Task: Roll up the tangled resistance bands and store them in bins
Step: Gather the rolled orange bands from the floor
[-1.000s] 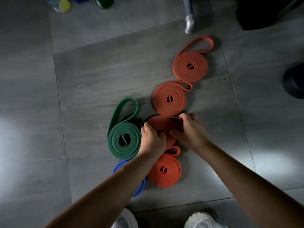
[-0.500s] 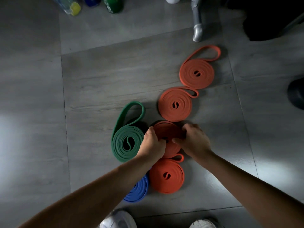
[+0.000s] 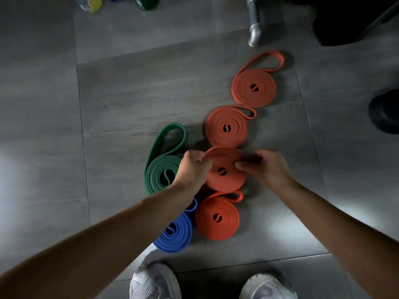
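Note:
Several rolled resistance bands lie on the grey floor. My left hand [image 3: 193, 169] and my right hand [image 3: 264, 167] pinch the sides of one orange roll [image 3: 224, 175] in the middle. Beyond it lie two more orange rolls, one [image 3: 226, 128] close and one [image 3: 254, 88] farther with a loose loop. A fourth orange roll [image 3: 217, 217] lies nearer me. A green roll [image 3: 160, 175] with a loose loop sits left of my left hand. A blue roll [image 3: 176, 234] is partly hidden under my left forearm.
My two white shoes [image 3: 155, 281] show at the bottom edge. A metal leg [image 3: 254, 33] stands at the top, bottles [image 3: 92, 2] at the top left, dark objects [image 3: 384, 113] at the right. No bin is in view.
Both hands have shifted apart from the top of the middle orange roll to its sides, uncovering its centre. The view has tilted slightly.

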The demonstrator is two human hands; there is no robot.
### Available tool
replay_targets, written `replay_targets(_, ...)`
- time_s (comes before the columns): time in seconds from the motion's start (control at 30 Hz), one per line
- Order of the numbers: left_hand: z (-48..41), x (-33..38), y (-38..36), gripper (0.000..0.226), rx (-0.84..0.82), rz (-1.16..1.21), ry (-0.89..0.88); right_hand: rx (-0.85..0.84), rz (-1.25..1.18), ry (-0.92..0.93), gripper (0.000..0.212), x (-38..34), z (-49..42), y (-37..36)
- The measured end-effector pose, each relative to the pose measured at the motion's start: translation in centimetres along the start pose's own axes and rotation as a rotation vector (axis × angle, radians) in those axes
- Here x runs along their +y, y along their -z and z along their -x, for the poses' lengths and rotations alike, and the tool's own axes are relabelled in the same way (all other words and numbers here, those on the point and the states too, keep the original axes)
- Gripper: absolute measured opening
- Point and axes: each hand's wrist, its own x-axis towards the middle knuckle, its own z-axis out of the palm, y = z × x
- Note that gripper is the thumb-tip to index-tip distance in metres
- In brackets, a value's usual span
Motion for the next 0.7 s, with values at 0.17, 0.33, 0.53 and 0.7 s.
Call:
replay_targets(0.17,3.8,-1.5,0.6,0.012,-0.136,0.055,0.022,-0.075,0.007,-0.005,0.021,2.3,3.9,1.2)
replay_targets(0.33,6.3,-4.1,0.6,0.026,-0.153,0.051,-0.041,-0.057,-0.052,-0.005,0.021,3.7,7.2,1.3)
replay_targets(0.53,7.1,-6.1,0.2,0.023,-0.111,0.056,0.018,-0.132,0.027,0.044,0.022,3.3,6.3,0.5)
replay_targets(0.7,8.1,-10.1,-0.2,0.019,-0.057,0.208,0.247,-0.239,0.241,0.086,0.032,2.8,6.1,-2.3)
